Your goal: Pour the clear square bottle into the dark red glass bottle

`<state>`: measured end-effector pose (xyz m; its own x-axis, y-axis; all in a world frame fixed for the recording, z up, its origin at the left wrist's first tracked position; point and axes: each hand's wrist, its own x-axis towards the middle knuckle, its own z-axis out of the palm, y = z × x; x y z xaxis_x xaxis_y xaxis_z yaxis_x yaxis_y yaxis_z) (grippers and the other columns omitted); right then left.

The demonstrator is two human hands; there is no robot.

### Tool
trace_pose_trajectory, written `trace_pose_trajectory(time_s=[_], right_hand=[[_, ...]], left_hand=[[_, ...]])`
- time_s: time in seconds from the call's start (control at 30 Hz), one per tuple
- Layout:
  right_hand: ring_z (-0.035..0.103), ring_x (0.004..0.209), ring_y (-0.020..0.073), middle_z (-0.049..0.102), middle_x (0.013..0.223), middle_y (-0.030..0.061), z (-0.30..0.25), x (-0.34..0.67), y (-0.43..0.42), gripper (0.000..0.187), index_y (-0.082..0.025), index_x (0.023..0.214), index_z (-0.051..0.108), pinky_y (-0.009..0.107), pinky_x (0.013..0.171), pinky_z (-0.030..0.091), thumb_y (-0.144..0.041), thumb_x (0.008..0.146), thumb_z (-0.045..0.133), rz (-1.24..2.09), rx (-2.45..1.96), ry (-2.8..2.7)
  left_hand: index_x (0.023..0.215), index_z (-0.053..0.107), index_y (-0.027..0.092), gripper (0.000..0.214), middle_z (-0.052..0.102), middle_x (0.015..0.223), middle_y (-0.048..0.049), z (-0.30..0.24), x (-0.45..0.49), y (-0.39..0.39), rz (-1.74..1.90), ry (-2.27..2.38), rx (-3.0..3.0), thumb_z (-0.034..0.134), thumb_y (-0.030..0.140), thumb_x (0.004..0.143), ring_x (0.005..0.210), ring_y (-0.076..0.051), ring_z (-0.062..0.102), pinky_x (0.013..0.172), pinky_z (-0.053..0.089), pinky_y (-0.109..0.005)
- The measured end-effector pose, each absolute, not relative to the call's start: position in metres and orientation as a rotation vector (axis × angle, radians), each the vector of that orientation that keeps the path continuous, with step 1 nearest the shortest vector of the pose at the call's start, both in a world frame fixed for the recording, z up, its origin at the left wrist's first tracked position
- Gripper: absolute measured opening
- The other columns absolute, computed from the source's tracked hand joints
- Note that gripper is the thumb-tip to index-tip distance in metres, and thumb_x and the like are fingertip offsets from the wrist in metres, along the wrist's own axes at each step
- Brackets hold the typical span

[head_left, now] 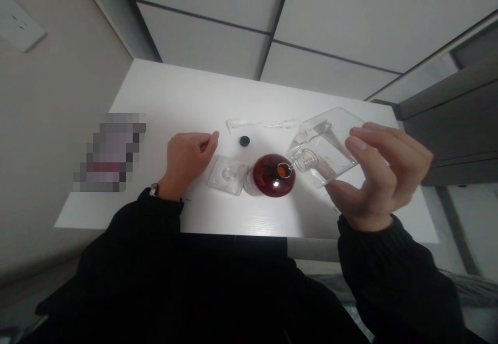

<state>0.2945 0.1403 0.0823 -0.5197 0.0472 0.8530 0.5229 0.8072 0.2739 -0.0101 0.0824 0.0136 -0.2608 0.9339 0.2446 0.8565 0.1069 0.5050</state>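
Note:
My right hand [383, 170] is closed around a clear, square-sided bottle [330, 144], tilted with its threaded mouth pointing left. Clear liquid lies inside it, and a thin stream seems to run from its mouth to the opening of a brown bottle [270, 178]. That brown bottle stands upright on the table, uncapped. Curled into a fist, my left hand [190, 160] rests on the tabletop with nothing visible in it. Just right of the fist is another clear, square bottle [225, 175], standing upright with its round neck uppermost. Beyond the bottles lies a black cap [244, 141].
Two clear, slender plastic pieces, perhaps droppers, lie towards the back: a left piece [243, 123] and a right piece [282, 124]. A blurred-out object [111, 152] is at the left of the white table [167, 90]. Panels rise behind the table; a wall is on the left.

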Motion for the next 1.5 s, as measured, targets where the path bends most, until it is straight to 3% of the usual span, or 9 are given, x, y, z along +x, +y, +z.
trace_pose_trajectory(time_s=[0.13,0.57,0.97,1.17,1.37,1.5], right_hand=[[0.073,0.11,0.0269,0.075,0.119,0.0097,0.0821,0.2948,0.1402,0.06,-0.018,0.157,0.055,0.045,0.096,0.064,-0.028,0.1,0.069,-0.639,-0.419,-2.055],[0.073,0.109,0.0268,0.074,0.118,0.0094,0.0823,0.2946,0.1409,0.055,-0.02,0.158,0.054,0.046,0.094,0.064,-0.031,0.105,0.059,-0.629,-0.415,-2.067],[0.074,0.109,0.0273,0.075,0.118,0.0094,0.0832,0.295,0.1403,0.058,-0.019,0.157,0.055,0.046,0.093,0.064,-0.029,0.101,0.068,-0.646,-0.426,-2.068],[0.074,0.108,0.0263,0.075,0.119,0.0064,0.0819,0.2952,0.1407,0.055,-0.026,0.158,0.054,0.046,0.091,0.065,-0.034,0.104,0.062,-0.646,-0.434,-2.05],[0.073,0.109,0.0277,0.074,0.118,0.01,0.0833,0.2945,0.1402,0.053,-0.018,0.154,0.057,0.047,0.092,0.064,-0.03,0.103,0.064,-0.648,-0.411,-2.06],[0.074,0.108,0.0262,0.075,0.119,0.0078,0.0829,0.2948,0.1412,0.05,-0.023,0.154,0.057,0.046,0.092,0.065,-0.036,0.106,0.059,-0.66,-0.416,-2.044]], left_hand=[[0.056,0.024,0.022,0.053,0.026,0.053,0.0021,0.0134,-0.01,0.0827,0.862,2.231,1.824,0.051,0.04,0.098,0.051,-0.013,0.024,0.061,0.016,-0.037],[0.057,0.025,0.022,0.052,0.027,0.054,0.002,0.0111,-0.0101,0.0825,0.842,2.233,1.839,0.049,0.041,0.099,0.052,-0.013,0.023,0.062,0.015,-0.038],[0.056,0.026,0.022,0.052,0.026,0.054,0.002,0.0136,-0.0095,0.0829,0.822,2.237,1.821,0.05,0.041,0.098,0.052,-0.013,0.024,0.062,0.016,-0.037],[0.057,0.024,0.022,0.052,0.025,0.054,0.0021,0.0148,-0.0089,0.0829,0.812,2.248,1.813,0.05,0.04,0.098,0.052,-0.013,0.022,0.062,0.015,-0.038],[0.057,0.024,0.021,0.053,0.025,0.053,0.0022,0.0157,-0.0086,0.0833,0.809,2.243,1.817,0.051,0.038,0.099,0.052,-0.013,0.023,0.062,0.016,-0.037],[0.056,0.024,0.021,0.053,0.025,0.053,0.0023,0.0163,-0.0085,0.0838,0.808,2.245,1.8,0.053,0.037,0.098,0.052,-0.013,0.022,0.061,0.017,-0.037]])
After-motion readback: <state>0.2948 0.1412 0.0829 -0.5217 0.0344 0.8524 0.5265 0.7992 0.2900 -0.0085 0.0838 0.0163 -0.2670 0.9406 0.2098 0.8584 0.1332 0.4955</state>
